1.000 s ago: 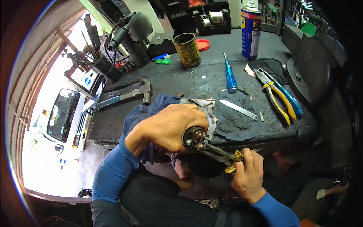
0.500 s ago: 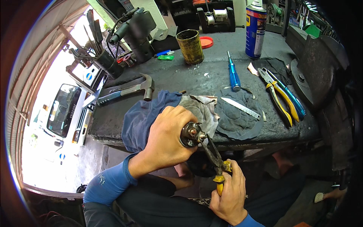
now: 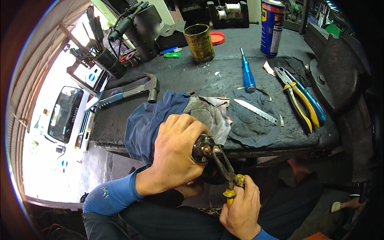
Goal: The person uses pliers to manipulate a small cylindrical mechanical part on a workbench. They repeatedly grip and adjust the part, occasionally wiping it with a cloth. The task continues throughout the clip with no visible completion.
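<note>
In black holder (image 3: 111, 64), tools (image 3: 98, 30); left hand (image 3: 176, 150) clasping cylindrical part (image 3: 203, 149), right hand (image 3: 242, 209) gripping pliers (image 3: 231, 177)

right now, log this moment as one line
left hand: holds black part | right hand: holds pliers | pliers tips: at stud | hammer: on bench

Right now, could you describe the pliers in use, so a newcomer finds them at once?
Start at the dark workbench; on its near side, the right hand holds yellow-handled pliers. Their tips are at the dark cylindrical part in the left hand. Unlike the pair on the bench, they are held.
</note>
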`<state>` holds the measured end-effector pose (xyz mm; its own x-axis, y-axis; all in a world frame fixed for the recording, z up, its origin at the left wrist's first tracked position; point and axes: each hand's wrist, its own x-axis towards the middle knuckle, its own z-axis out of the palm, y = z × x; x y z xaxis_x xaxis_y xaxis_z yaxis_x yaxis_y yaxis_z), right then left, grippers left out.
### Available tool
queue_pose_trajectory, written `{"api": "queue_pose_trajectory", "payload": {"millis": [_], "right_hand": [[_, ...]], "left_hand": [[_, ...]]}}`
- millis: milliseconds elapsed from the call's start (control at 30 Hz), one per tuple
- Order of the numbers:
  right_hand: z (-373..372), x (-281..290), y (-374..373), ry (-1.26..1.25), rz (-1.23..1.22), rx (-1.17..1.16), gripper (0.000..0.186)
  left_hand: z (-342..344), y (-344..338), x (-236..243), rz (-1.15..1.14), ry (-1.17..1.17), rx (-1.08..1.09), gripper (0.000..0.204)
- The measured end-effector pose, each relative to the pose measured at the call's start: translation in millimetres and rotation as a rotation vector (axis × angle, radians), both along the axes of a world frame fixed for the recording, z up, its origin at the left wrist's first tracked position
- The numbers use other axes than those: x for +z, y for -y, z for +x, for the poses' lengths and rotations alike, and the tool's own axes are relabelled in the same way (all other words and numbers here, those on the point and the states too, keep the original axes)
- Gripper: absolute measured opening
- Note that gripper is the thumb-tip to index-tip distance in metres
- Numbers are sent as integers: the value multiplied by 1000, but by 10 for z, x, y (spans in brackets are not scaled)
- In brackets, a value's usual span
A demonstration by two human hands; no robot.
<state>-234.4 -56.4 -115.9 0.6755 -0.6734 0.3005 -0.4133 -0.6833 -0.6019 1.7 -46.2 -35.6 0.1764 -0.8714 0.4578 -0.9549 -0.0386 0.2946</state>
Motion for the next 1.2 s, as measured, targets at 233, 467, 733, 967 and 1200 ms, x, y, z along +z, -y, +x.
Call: {"api": "queue_pose_trajectory", "payload": {"millis": [233, 467, 733, 967, 1200], "right_hand": [[46, -387, 423, 98, -259, 64, 27], [2, -241, 687, 61, -389, 39, 30], [-45, -53, 152, 63, -5, 51, 62], [12, 139, 60, 93, 44, -25, 57], [8, 152, -16, 60, 91, -34, 54]], "left_hand": [[404, 195, 205, 270, -37, -400, 39], [643, 344, 229, 381, -161, -528, 43], [323, 133, 159, 230, -119, -189, 44], [145, 89, 125, 163, -80, -66, 45], [67, 68, 79, 113, -22, -17, 43]]}}
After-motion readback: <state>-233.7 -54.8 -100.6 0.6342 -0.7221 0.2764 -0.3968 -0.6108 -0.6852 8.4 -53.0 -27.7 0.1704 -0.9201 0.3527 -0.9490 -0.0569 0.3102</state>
